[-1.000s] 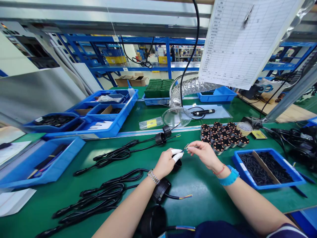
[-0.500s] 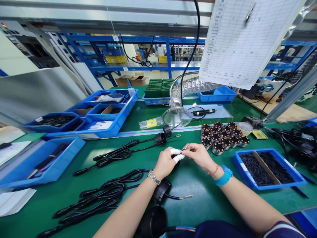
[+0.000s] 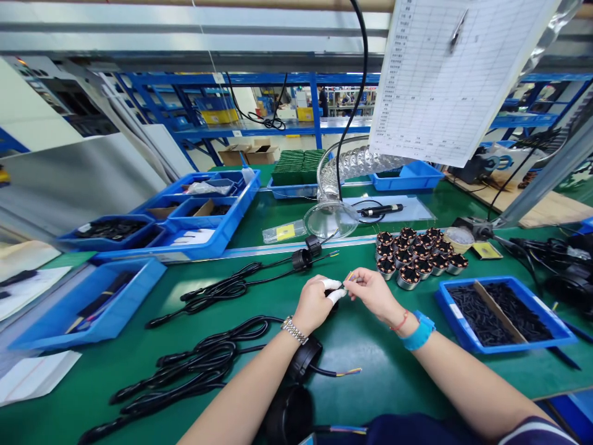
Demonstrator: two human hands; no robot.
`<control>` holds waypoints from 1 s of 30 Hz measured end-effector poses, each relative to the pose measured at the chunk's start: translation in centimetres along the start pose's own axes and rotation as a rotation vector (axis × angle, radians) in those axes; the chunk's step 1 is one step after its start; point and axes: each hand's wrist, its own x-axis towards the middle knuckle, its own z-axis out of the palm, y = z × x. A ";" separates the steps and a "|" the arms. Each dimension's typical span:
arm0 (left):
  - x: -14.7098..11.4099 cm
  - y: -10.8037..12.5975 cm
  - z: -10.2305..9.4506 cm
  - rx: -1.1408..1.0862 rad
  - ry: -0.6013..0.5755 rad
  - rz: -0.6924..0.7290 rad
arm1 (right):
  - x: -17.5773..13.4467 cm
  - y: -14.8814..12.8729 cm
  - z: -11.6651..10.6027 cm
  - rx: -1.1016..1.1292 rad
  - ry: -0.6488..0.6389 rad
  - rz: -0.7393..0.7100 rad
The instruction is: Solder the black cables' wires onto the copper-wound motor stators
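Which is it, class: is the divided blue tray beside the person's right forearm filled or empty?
Filled: in the blue tray, small black pieces lie spread on both sides of the cardboard divider.

No words could be read; only illegible print was borne by the white sheet on the right.

A hand could pass over the desk at lower centre, below the right hand; black cables block the lower left; copper-wound rings and a blue tray obstruct the right; a hanging sheet bars the upper right.
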 end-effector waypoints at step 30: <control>-8.2 -15.4 -15.7 0.262 -0.315 -0.432 | 5.5 5.7 1.3 -0.313 -0.105 -0.039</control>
